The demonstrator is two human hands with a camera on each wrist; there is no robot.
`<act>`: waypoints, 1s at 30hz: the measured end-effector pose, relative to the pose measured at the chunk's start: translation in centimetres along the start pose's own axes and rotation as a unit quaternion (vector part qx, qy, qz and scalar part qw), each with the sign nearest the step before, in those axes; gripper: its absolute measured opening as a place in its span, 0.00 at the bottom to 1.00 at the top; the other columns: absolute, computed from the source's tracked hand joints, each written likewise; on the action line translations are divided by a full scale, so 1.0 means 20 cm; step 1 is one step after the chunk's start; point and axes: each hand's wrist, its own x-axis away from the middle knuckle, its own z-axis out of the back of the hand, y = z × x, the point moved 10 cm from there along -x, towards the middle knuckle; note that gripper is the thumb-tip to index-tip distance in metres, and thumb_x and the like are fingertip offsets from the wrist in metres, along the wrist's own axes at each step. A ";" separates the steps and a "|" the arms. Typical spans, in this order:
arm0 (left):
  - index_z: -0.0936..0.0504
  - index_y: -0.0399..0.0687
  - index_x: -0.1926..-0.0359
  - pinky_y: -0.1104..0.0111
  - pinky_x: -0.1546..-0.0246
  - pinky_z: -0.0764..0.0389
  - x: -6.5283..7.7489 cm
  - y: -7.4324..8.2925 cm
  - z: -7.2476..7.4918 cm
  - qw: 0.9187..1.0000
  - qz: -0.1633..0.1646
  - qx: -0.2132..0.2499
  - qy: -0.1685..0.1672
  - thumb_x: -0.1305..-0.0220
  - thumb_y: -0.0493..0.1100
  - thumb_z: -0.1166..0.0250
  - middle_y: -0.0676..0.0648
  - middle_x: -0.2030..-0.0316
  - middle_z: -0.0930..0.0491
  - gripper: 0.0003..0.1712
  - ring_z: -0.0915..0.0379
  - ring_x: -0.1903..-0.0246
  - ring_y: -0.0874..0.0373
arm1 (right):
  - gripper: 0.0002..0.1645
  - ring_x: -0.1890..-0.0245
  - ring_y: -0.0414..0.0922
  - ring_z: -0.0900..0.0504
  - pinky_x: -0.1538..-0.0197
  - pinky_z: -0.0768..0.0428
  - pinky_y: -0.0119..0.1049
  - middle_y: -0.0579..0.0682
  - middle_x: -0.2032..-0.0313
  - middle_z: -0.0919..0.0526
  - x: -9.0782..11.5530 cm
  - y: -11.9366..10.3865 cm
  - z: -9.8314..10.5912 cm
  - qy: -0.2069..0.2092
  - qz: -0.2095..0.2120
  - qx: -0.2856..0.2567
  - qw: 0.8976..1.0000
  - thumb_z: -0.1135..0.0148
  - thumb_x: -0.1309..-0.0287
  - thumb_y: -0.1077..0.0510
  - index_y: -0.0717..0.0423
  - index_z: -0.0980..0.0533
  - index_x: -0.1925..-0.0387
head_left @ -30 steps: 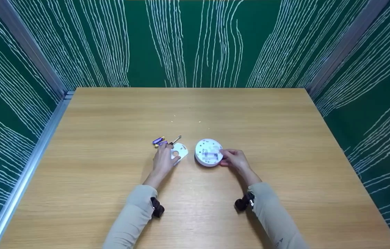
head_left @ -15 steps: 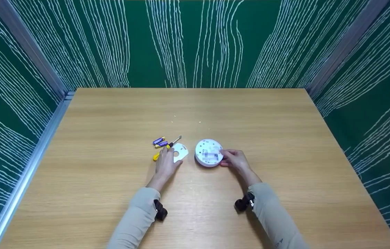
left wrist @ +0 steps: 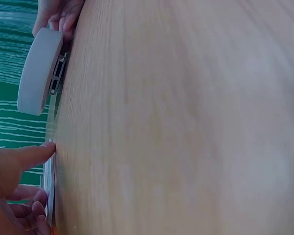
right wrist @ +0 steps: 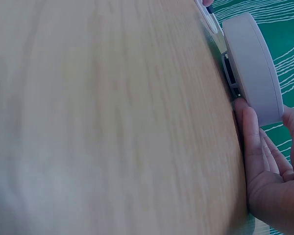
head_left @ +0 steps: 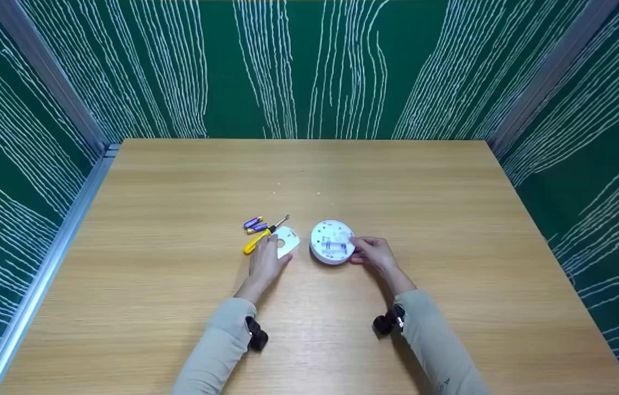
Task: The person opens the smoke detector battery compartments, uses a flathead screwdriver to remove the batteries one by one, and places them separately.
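My right hand (head_left: pixel 373 253) grips the right rim of a round white smoke detector (head_left: pixel 330 233), thumb on top and fingers beneath. Its back, with a battery compartment, faces up. In the right wrist view, dark vent slots (right wrist: pixel 229 73) show on its underside, close over the table. My left hand (head_left: pixel 265 263) holds a flat white mounting plate (head_left: pixel 289 236) with a round hole at its lower left, thumb at the near edge and fingers at the left edge. In the left wrist view, the thumb (left wrist: pixel 36 154) lies at one end of the thin plate (left wrist: pixel 49 183).
A yellow-handled screwdriver (head_left: pixel 257 241) lies beside the left fingers, its shaft pointing to the far right. Two purple and yellow batteries (head_left: pixel 253 222) lie just beyond it. Tiny pale crumbs dot the wooden table (head_left: pixel 425 192) farther back. Green walls with white lines stand around it.
The left hand has drawn back slightly toward the body, uncovering the screwdriver handle and the batteries. Its thumb has slid to the plate's near corner. The right hand and detector stay in place.
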 end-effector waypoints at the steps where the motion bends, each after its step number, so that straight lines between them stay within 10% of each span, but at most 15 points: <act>1: 0.30 0.31 0.49 0.57 0.51 0.31 0.00 0.00 0.00 1.000 0.002 0.000 -0.002 0.52 0.49 0.32 0.32 0.51 0.31 0.34 0.34 0.51 0.42 | 0.21 0.79 0.40 0.22 0.72 0.21 0.30 0.52 0.78 0.22 0.00 0.00 0.00 0.001 0.000 0.000 1.000 0.44 0.45 0.61 0.77 0.31 0.55; 17: 0.37 0.30 0.42 0.59 0.54 0.28 -0.03 -0.02 -0.04 0.998 0.042 0.008 -0.041 0.51 0.49 0.33 0.32 0.50 0.30 0.41 0.31 0.53 0.44 | 0.23 0.79 0.41 0.22 0.71 0.21 0.31 0.53 0.76 0.22 0.00 0.00 0.01 0.004 -0.011 0.002 1.000 0.44 0.45 0.60 0.76 0.31 0.53; 30: 0.26 0.34 0.56 0.60 0.63 0.26 -0.03 0.02 -0.02 1.000 0.019 0.002 -0.010 0.62 0.47 0.26 0.38 0.62 0.25 0.32 0.28 0.62 0.47 | 0.23 0.78 0.41 0.21 0.71 0.21 0.31 0.52 0.75 0.22 0.00 0.01 0.01 0.008 -0.007 -0.005 1.000 0.44 0.46 0.62 0.76 0.31 0.52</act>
